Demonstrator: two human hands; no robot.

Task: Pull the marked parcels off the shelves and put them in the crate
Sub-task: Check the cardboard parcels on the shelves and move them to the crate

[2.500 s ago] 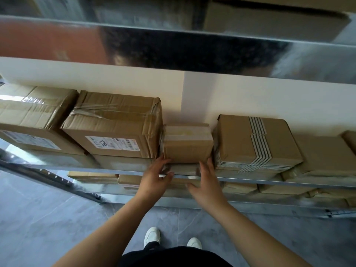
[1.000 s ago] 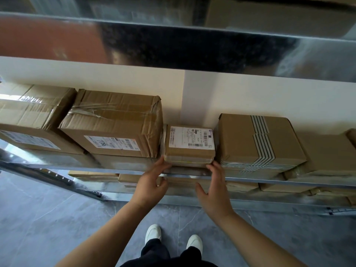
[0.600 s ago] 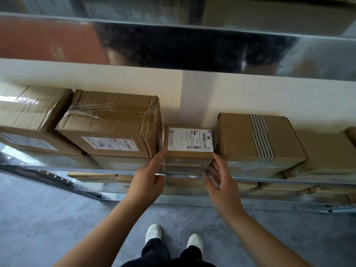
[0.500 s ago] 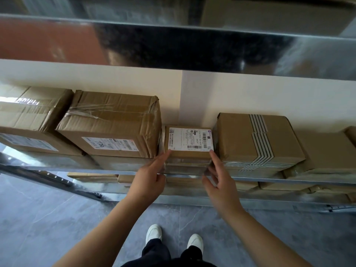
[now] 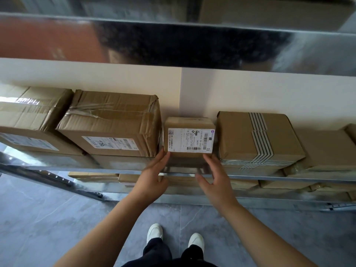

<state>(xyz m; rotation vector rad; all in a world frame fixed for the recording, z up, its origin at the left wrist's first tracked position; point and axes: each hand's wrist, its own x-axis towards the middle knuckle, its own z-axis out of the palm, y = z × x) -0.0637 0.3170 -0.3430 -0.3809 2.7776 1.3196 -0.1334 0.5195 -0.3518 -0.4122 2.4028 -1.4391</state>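
Observation:
A small cardboard parcel (image 5: 189, 122) stands on the metal shelf (image 5: 125, 169), wedged between two bigger boxes, its white barcode label facing me. My left hand (image 5: 154, 180) touches its lower left corner with straight fingers. The straight fingers of my right hand (image 5: 215, 180) lie against its lower right corner. No crate is in view.
A large taped box with a label (image 5: 111, 124) sits left of the parcel, and a box with striped tape (image 5: 256, 137) sits right of it. More boxes lie on the shelf below (image 5: 244, 185). A shiny upper shelf (image 5: 173, 41) overhangs. Grey floor and my white shoes are below.
The parcel was turned so its white label faces me. Both hands then slid up from under its front edge to its lower corners.

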